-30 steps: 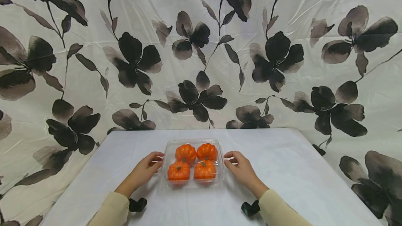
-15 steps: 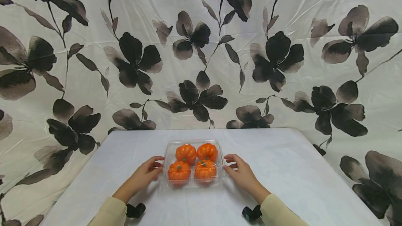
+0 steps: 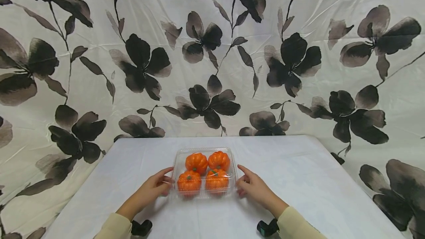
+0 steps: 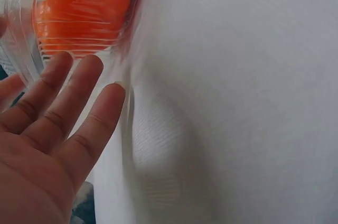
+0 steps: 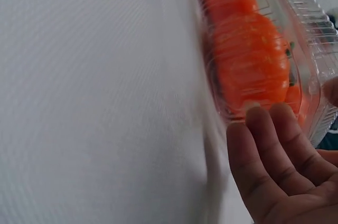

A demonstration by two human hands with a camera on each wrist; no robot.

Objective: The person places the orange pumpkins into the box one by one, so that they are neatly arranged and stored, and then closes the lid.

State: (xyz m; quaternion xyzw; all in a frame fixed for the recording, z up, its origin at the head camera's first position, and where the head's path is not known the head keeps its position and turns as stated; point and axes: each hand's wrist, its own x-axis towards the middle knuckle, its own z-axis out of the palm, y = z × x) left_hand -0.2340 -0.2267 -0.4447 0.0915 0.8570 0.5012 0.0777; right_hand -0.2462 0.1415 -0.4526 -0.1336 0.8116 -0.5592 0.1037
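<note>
A clear plastic clamshell box (image 3: 234, 174) sits on the white table, holding several small orange pumpkins (image 3: 196, 162) with green stems. Its lid looks shut. At the box's left side is my left hand (image 3: 149, 191), index finger stretched along the upper part of that side. Mirroring it on the right side is my right hand (image 3: 260, 191), its index finger also pointing forward. In both wrist views, relaxed fingers lie beside the lower wall, close to a pumpkin (image 4: 87, 12) and another pumpkin (image 5: 251, 60) inside. Whether every fingertip touches the plastic, I cannot tell.
The white-covered table (image 3: 285, 158) extends around the box on all sides. Behind it hangs a pale curtain (image 3: 212, 65) printed with dark flowers. Black wrist devices sit below the left sleeve (image 3: 114, 226) and right sleeve (image 3: 299, 224).
Both hands have shifted slightly toward me along the box's sides. Their index fingers now point forward, with the other fingers lower. The box has barely moved.
</note>
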